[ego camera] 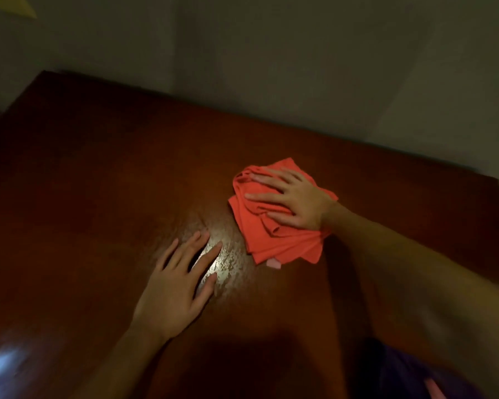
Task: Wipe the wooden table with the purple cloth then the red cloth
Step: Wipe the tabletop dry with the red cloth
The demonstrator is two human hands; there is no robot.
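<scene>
A dark reddish wooden table (104,156) fills the view. The red cloth (260,226) lies bunched and folded right of centre. My right hand (294,200) presses flat on top of the cloth, fingers spread and pointing left. My left hand (176,286) rests flat on the bare wood to the cloth's lower left, fingers apart, holding nothing. A dark purple cloth (406,375) shows at the bottom right, partly hidden under my right forearm.
A grey wall (271,53) runs behind the table's far edge. The table's right edge sits near the frame's right side. A glossy glare patch with damp streaks (228,266) lies between my hands.
</scene>
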